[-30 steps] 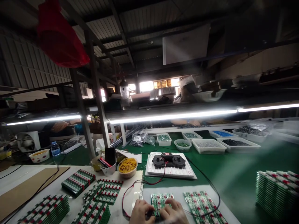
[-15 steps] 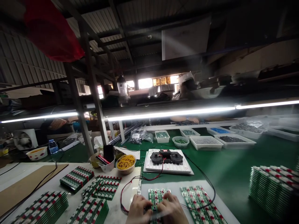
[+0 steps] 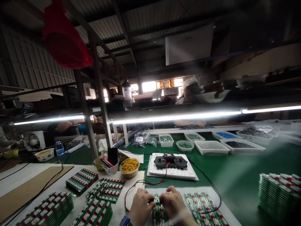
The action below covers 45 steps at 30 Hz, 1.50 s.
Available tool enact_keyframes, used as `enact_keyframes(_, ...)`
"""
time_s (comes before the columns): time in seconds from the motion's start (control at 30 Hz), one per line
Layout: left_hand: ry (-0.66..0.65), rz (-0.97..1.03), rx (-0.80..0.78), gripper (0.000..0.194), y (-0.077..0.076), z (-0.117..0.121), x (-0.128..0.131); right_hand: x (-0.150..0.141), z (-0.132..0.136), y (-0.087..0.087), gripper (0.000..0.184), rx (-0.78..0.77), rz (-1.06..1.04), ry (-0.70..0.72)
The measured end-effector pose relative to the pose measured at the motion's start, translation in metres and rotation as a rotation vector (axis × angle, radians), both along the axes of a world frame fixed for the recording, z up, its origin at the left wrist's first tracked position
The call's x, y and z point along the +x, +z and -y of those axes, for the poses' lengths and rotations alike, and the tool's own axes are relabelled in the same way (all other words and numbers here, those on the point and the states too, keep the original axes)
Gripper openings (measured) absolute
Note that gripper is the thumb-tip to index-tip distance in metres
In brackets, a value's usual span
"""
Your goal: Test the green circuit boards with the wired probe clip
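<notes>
A green circuit board panel (image 3: pixel 160 216) with white and red parts lies on the white work surface, between and under my hands. My left hand (image 3: pixel 141 205) is at its left edge, thumb and fingers pinched beside a small square part. Opposite it, my right hand (image 3: pixel 172 202) has its fingers drawn together over the board's right side. Whatever sits between the fingertips of either hand is hidden. A red and black wire (image 3: pixel 125 196) loops down to the left hand, and a black cable (image 3: pixel 219 191) curves behind the right. Further right lies another board panel (image 3: pixel 204 208).
Beyond the boards stands a black speaker-like device (image 3: pixel 170 161) on a white slab. Stacked boards stand left (image 3: pixel 47 207) and right (image 3: pixel 278 194). A bowl of yellow rubber bands (image 3: pixel 129 166) sits left of centre. White trays of small parts (image 3: pixel 211 149) line the back.
Both hands have moved up along the board, toward its far end. The camera view has shifted slightly, and a blue band now shows at my left wrist.
</notes>
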<state>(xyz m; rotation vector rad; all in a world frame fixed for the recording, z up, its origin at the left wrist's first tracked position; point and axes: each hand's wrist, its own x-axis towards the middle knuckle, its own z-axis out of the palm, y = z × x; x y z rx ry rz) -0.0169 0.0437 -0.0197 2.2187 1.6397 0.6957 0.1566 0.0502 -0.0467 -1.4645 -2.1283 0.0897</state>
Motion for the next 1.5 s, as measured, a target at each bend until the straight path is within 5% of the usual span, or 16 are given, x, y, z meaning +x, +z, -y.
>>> enact_keyframes(0.3,-0.082,0.108,0.027,0.028,-0.039,-0.018,-0.011,0.003,0.003,-0.016,0.020,0.027,-0.026,0.049)
enact_keyframes(0.73,-0.097,0.226,-0.006,0.024,-0.022,-0.004,-0.007,0.005,0.005,-0.017,0.015,0.021,0.007,0.069)
enact_keyframes(1.5,-0.066,0.240,-0.027,0.024,-0.034,-0.010,-0.009,-0.004,0.006,-0.031,0.010,0.119,0.128,0.054)
